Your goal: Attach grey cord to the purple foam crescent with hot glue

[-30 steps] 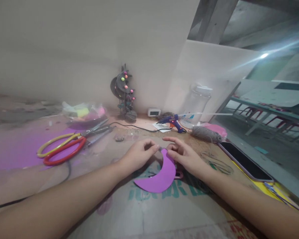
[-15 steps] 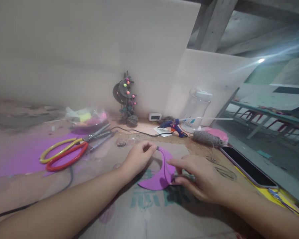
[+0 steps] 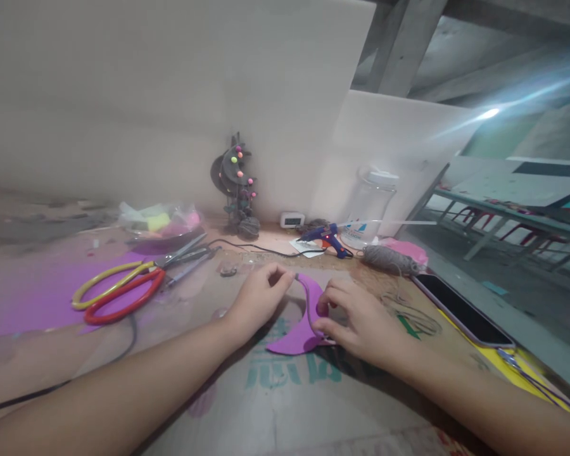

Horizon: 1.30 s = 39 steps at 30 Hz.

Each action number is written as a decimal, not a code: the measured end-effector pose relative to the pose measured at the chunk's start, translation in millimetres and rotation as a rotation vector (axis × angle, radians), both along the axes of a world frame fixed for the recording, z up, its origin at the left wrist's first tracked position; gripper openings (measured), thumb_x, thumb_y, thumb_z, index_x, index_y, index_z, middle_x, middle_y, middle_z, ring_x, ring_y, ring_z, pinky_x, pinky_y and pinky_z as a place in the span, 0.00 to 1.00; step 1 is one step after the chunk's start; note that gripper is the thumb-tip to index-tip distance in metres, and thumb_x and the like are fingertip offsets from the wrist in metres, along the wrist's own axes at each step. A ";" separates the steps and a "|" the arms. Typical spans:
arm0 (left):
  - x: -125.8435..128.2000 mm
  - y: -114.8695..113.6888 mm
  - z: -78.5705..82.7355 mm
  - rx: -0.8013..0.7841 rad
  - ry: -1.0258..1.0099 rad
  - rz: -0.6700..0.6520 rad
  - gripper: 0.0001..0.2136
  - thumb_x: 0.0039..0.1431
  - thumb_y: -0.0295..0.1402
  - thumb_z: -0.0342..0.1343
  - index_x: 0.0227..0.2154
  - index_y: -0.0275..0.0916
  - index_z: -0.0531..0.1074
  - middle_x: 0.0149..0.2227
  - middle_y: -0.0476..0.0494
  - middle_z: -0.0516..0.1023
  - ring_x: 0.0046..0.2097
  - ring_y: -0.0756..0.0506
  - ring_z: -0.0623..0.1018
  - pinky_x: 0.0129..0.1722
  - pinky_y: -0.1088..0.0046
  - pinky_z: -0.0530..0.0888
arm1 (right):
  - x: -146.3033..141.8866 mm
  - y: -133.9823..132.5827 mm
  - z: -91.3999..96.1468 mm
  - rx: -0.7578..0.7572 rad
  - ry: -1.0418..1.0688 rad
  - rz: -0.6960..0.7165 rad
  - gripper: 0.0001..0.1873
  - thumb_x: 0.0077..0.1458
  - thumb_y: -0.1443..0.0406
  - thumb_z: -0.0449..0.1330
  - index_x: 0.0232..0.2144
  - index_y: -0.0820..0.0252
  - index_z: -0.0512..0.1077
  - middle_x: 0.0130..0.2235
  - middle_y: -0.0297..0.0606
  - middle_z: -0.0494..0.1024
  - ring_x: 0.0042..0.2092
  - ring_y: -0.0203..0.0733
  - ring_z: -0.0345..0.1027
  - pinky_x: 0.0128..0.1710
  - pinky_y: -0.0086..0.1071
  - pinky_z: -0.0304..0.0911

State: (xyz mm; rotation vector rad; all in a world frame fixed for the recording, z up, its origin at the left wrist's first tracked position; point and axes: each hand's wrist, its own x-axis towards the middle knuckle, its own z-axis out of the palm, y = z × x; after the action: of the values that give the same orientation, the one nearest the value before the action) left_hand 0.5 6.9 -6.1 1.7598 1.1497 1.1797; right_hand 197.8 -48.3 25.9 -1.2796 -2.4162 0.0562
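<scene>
The purple foam crescent [image 3: 297, 339] lies flat on a printed cardboard sheet [image 3: 285, 405], between the two hands, its horns opening toward 3 o'clock. A grey cord [image 3: 308, 307] runs along its inner curve. The left hand [image 3: 256, 301], at about 10 o'clock from the crescent, has thumb and forefinger pinched together on the upper horn, where the cord ends. The right hand [image 3: 361, 323], at 3 o'clock, curls its fingertips onto the inner edge and touches foam and cord; whether it grips them or only presses down cannot be told. Farther out, red and yellow scissors [image 3: 118, 292] rest at 9 o'clock on a purple foam sheet [image 3: 23, 301]. A blue glue gun [image 3: 325, 236] sits at 12 o'clock, a ball of grey twine [image 3: 384, 258] at 1 o'clock, and a phone [image 3: 460, 310] beyond the right hand at 3 o'clock.
</scene>
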 end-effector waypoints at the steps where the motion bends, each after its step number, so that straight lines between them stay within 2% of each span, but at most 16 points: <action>1: -0.1 -0.2 0.3 0.007 0.002 0.002 0.14 0.58 0.43 0.51 0.27 0.37 0.71 0.29 0.48 0.75 0.33 0.46 0.73 0.34 0.72 0.66 | -2.4 -2.3 -0.5 -0.002 -0.047 -0.015 0.18 0.55 0.50 0.59 0.28 0.60 0.69 0.33 0.39 0.71 0.36 0.43 0.64 0.36 0.36 0.58; 4: 0.1 -0.4 0.7 0.015 0.000 0.003 0.13 0.58 0.42 0.50 0.27 0.37 0.71 0.29 0.48 0.75 0.33 0.47 0.72 0.35 0.72 0.66 | -7.2 -5.8 -6.4 0.020 -0.138 -0.029 0.18 0.54 0.51 0.60 0.28 0.60 0.68 0.33 0.40 0.71 0.37 0.44 0.63 0.37 0.37 0.57; 9: 0.9 0.6 -0.8 0.022 0.009 0.005 0.12 0.58 0.41 0.51 0.27 0.37 0.70 0.29 0.48 0.75 0.33 0.47 0.72 0.34 0.73 0.65 | -9.9 -3.2 -19.5 -0.060 -0.055 0.052 0.06 0.59 0.64 0.56 0.31 0.60 0.68 0.33 0.38 0.73 0.36 0.40 0.63 0.38 0.34 0.58; 12: 0.4 1.8 -2.2 0.024 0.011 0.005 0.12 0.58 0.41 0.51 0.26 0.38 0.70 0.28 0.49 0.75 0.33 0.47 0.72 0.34 0.73 0.65 | -10.5 -2.1 -22.7 -0.101 -0.026 0.050 0.05 0.59 0.67 0.56 0.29 0.60 0.68 0.32 0.37 0.73 0.35 0.39 0.63 0.36 0.32 0.59; 15: -0.3 2.9 -2.6 0.019 0.010 0.015 0.12 0.58 0.41 0.51 0.27 0.38 0.70 0.28 0.49 0.74 0.33 0.47 0.72 0.34 0.73 0.65 | -10.2 -5.4 -22.6 -0.078 -0.021 0.066 0.07 0.60 0.67 0.55 0.29 0.59 0.66 0.31 0.37 0.72 0.34 0.38 0.62 0.36 0.32 0.59; 20: -0.3 3.1 -1.8 0.019 0.018 0.026 0.12 0.57 0.41 0.51 0.27 0.37 0.70 0.27 0.50 0.73 0.31 0.47 0.72 0.33 0.73 0.65 | -11.5 -19.1 -17.7 -0.015 -0.035 0.391 0.11 0.64 0.65 0.49 0.30 0.60 0.66 0.32 0.39 0.73 0.35 0.38 0.62 0.38 0.32 0.59; 23: -0.6 3.3 -2.0 0.013 0.011 0.014 0.13 0.57 0.42 0.51 0.26 0.37 0.70 0.27 0.50 0.73 0.31 0.48 0.71 0.32 0.73 0.65 | -8.9 -21.4 -11.4 0.019 -0.013 0.462 0.11 0.63 0.58 0.52 0.32 0.60 0.67 0.32 0.38 0.73 0.35 0.39 0.63 0.38 0.33 0.59; 24: -0.8 3.4 -2.2 0.007 0.007 0.008 0.13 0.57 0.42 0.52 0.26 0.37 0.69 0.26 0.50 0.73 0.30 0.48 0.71 0.32 0.73 0.65 | -5.9 -19.1 -8.7 0.033 0.028 0.439 0.13 0.61 0.56 0.54 0.33 0.60 0.67 0.32 0.38 0.73 0.34 0.39 0.63 0.37 0.33 0.59; 26: -1.3 3.7 -2.7 -0.004 -0.002 -0.008 0.13 0.57 0.43 0.52 0.26 0.37 0.69 0.26 0.50 0.73 0.30 0.48 0.71 0.32 0.73 0.65 | 3.8 -8.5 -3.7 0.070 0.168 0.298 0.15 0.60 0.53 0.54 0.32 0.59 0.66 0.31 0.37 0.72 0.33 0.39 0.63 0.34 0.32 0.59; 28: -1.3 3.9 -3.1 -0.020 -0.005 -0.015 0.13 0.57 0.43 0.52 0.26 0.37 0.69 0.26 0.50 0.73 0.30 0.48 0.71 0.31 0.73 0.65 | 17.5 9.5 -1.4 0.119 0.329 0.014 0.13 0.61 0.57 0.51 0.28 0.58 0.63 0.27 0.34 0.68 0.30 0.38 0.62 0.32 0.31 0.58; 30: -0.9 3.5 -3.0 -0.033 -0.005 -0.010 0.13 0.57 0.43 0.52 0.26 0.37 0.69 0.26 0.50 0.73 0.30 0.48 0.71 0.31 0.73 0.64 | 32.6 32.5 -3.8 0.112 0.447 -0.231 0.11 0.59 0.58 0.53 0.29 0.58 0.63 0.27 0.33 0.69 0.30 0.37 0.62 0.31 0.31 0.59; 32: -0.3 2.8 -2.5 -0.038 -0.004 -0.003 0.13 0.56 0.43 0.52 0.26 0.38 0.70 0.26 0.50 0.73 0.29 0.48 0.71 0.30 0.73 0.64 | 45.9 57.6 -9.4 0.028 0.514 -0.300 0.10 0.56 0.59 0.55 0.38 0.60 0.65 0.36 0.39 0.74 0.37 0.40 0.68 0.38 0.33 0.64; 34: 0.2 1.9 -2.1 -0.045 -0.005 -0.005 0.13 0.56 0.43 0.52 0.26 0.38 0.70 0.26 0.50 0.73 0.29 0.48 0.71 0.30 0.74 0.64 | 55.2 82.9 -15.2 -0.025 0.500 -0.348 0.21 0.54 0.61 0.57 0.50 0.62 0.63 0.50 0.46 0.72 0.47 0.43 0.69 0.46 0.35 0.64; 35: 0.3 1.5 -2.0 -0.056 -0.004 -0.007 0.13 0.56 0.43 0.52 0.26 0.38 0.70 0.25 0.50 0.73 0.28 0.48 0.70 0.30 0.74 0.64 | 58.0 95.3 -17.0 -0.034 0.484 -0.358 0.25 0.53 0.61 0.58 0.53 0.62 0.61 0.54 0.47 0.70 0.51 0.44 0.68 0.48 0.36 0.64; 37: 0.3 1.1 -2.0 -0.083 0.000 -0.005 0.13 0.56 0.43 0.52 0.27 0.38 0.69 0.24 0.51 0.72 0.27 0.48 0.70 0.28 0.74 0.63 | 60.4 119.0 -18.0 -0.042 0.442 -0.386 0.29 0.52 0.60 0.60 0.55 0.61 0.61 0.56 0.48 0.70 0.53 0.47 0.67 0.50 0.37 0.63; 39: 0.3 1.5 -2.4 -0.083 -0.003 0.001 0.13 0.56 0.43 0.52 0.27 0.38 0.69 0.24 0.51 0.72 0.27 0.48 0.70 0.28 0.74 0.63 | 59.9 140.4 -16.4 -0.068 0.392 -0.420 0.30 0.50 0.60 0.62 0.55 0.62 0.63 0.53 0.48 0.73 0.51 0.49 0.69 0.49 0.38 0.64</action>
State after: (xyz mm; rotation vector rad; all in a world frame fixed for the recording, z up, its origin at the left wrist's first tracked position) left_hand 0.8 8.4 -8.5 1.6946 1.1807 1.1194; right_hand 257.6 92.0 9.5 -1.6098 -1.8004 0.2466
